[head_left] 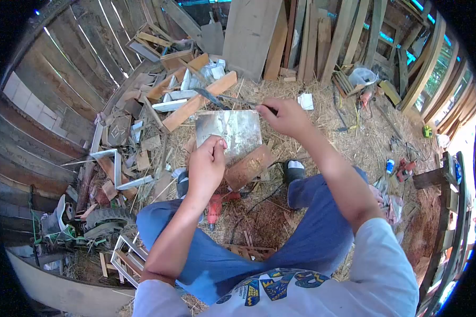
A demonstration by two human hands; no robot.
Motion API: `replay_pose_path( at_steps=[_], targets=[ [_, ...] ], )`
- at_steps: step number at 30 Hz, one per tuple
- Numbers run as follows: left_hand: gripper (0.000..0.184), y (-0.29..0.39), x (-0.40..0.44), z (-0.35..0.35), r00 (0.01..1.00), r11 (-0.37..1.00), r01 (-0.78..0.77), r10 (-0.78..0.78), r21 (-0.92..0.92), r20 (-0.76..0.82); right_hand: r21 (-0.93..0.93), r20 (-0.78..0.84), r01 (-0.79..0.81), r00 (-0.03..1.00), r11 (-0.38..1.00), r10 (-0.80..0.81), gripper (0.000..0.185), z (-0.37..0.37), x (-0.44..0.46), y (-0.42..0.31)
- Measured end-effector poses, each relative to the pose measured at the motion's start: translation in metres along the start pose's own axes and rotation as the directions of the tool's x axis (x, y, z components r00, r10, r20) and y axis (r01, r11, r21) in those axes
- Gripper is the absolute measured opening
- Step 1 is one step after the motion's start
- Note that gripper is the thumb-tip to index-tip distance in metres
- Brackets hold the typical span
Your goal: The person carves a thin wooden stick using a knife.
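Observation:
A square, shiny, blotchy metal sheet [238, 127] is in front of me, its lower part meeting a brown wooden block [248, 166]. My left hand [207, 165] is closed at the sheet's lower left edge, thumb on top; the curled fingers are partly hidden. Above the sheet's upper right corner, my right hand [286, 119] wraps round the dark handle of a thin-bladed metal tool [243, 101], which points left. Just beyond the sheet's top edge lies a dark flat blade [211, 98]. The exact kind of the tool cannot be made out.
A red power tool [215, 208] lies between my legs. Wood offcuts and white frames [119, 169] are heaped on the left, with a long plank [201, 101] ahead. Boards lean on the back wall. To the right are a blue can [390, 166], another red tool [405, 170] and cords.

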State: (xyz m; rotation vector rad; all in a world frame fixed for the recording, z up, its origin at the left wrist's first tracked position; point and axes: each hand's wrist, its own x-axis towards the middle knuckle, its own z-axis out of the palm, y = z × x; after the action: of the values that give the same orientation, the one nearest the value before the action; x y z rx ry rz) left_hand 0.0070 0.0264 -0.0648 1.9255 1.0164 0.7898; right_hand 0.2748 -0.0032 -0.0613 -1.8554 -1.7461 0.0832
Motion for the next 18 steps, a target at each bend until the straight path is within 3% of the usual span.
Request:
replay_pose_path(
  at_steps=[1,2,3,5,9,11,12,13,14,18],
  targets=[
    [0.017,-0.002,-0.002,0.001,1.000,1.000,0.000,-0.001,-0.018,-0.005,-0.009,-0.030,-0.018,0.999,1.000,0.017,0.031,0.002,-0.005,-0.009],
    [0.017,-0.002,-0.005,0.000,1.000,1.000,-0.001,0.001,-0.015,0.003,-0.064,-0.052,0.114,0.992,0.991,-0.118,0.033,-0.002,-0.009,-0.015],
    [0.017,0.002,-0.007,-0.001,1.000,1.000,-0.029,0.029,0.005,0.003,-0.064,-0.061,0.108,0.992,0.992,-0.112,0.033,-0.001,-0.010,-0.013],
    [0.018,0.009,-0.009,-0.003,0.998,0.998,-0.055,0.055,0.022,-0.005,-0.054,-0.043,-0.049,0.998,0.997,0.046,0.034,0.007,-0.007,-0.001],
    [0.017,0.011,-0.013,-0.005,0.998,1.000,-0.024,0.024,-0.003,0.066,-0.030,-0.127,-0.182,0.976,0.983,0.176,0.037,0.011,0.010,0.051],
    [0.016,0.003,-0.011,-0.004,0.997,1.000,-0.017,0.015,0.025,0.079,0.224,-0.167,-0.249,0.943,0.942,0.289,0.039,0.023,0.001,0.039],
    [0.016,-0.002,-0.008,-0.002,0.998,1.000,-0.018,0.019,-0.023,0.063,0.222,-0.163,-0.248,0.944,0.943,0.286,0.039,0.028,-0.003,0.031],
    [0.016,-0.006,-0.007,-0.001,0.999,0.997,-0.019,0.023,-0.070,0.049,0.554,-0.021,-0.409,0.864,0.725,0.503,0.041,0.035,-0.007,0.021],
    [0.016,-0.008,-0.007,0.001,0.999,0.997,-0.017,0.020,-0.071,0.047,0.777,0.190,-0.509,0.751,0.372,0.632,0.044,0.041,-0.011,0.012],
    [0.016,-0.010,-0.012,0.012,0.993,0.993,0.023,-0.009,-0.118,0.116,0.810,0.268,-0.520,0.740,0.272,0.618,0.041,0.034,-0.012,-0.031]
  ],
)
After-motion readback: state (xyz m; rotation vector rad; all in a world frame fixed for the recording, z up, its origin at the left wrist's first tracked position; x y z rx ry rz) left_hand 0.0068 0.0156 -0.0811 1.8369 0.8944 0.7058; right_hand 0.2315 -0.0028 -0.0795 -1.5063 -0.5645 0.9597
